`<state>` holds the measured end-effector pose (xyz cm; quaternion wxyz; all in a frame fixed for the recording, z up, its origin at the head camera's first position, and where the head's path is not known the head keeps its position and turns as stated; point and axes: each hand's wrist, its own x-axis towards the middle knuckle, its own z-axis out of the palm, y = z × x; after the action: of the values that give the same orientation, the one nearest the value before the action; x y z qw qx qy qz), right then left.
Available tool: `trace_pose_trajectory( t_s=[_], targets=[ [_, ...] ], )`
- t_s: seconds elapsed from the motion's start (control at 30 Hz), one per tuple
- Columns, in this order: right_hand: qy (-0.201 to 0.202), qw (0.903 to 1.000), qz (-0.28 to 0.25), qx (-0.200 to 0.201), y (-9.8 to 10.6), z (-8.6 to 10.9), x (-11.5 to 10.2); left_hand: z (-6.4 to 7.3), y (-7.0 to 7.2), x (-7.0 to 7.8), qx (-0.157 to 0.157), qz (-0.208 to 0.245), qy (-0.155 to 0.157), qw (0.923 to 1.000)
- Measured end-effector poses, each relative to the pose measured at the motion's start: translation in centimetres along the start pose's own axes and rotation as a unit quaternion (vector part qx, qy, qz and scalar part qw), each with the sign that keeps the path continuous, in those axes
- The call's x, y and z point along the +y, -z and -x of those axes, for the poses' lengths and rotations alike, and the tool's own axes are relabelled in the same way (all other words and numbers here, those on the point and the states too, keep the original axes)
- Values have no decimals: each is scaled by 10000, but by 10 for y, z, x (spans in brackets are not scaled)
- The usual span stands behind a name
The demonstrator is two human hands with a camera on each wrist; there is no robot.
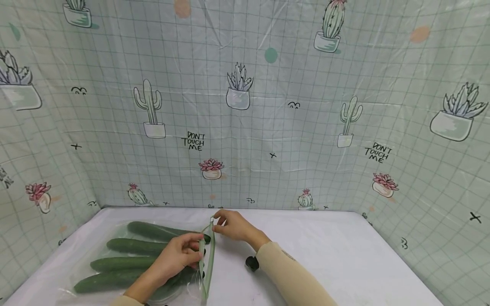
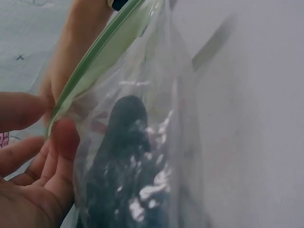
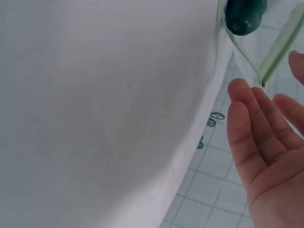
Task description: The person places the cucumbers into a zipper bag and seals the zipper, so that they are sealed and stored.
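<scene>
A clear zip bag (image 1: 86, 272) with a green zip strip (image 1: 210, 272) lies on its side, mouth toward the right and parted. Several long dark green cucumbers (image 1: 124, 264) are inside, their right ends partly hidden by the left hand. My left hand (image 1: 178, 255) pinches the near-left lip of the mouth between thumb and fingers; the left wrist view shows the green strip (image 2: 90, 59) there. At the far corner of the mouth is my right hand (image 1: 231, 225), fingertips right by the strip's end. In the right wrist view its fingers (image 3: 259, 128) are extended and the thumb stands apart.
The bag rests on a white-covered table (image 1: 325, 255). A pale grid-patterned curtain (image 1: 245, 127) with cactus drawings surrounds the back and sides. A small black object (image 1: 252, 263) shows beside the right sleeve (image 1: 291, 272).
</scene>
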<state>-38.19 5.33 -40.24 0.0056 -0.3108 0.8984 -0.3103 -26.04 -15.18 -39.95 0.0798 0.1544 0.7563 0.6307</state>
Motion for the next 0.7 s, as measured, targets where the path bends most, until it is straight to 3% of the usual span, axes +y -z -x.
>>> trace_pose_trajectory(
  t_s=[0.3, 0.5, 0.7],
  targets=[
    [-97, 9989, -453, -28, -5, -9, 0, -9, 17, 2, 390, -487, -84, 9980],
    [-270, 9971, -714, -57, -6, -13, -2, -29, 31, 5, 229, -1229, -319, 9916],
    [-316, 9955, -896, 24, -8, -17, -3, -54, 39, 13, 50, -1617, -506, 9855]
  ],
)
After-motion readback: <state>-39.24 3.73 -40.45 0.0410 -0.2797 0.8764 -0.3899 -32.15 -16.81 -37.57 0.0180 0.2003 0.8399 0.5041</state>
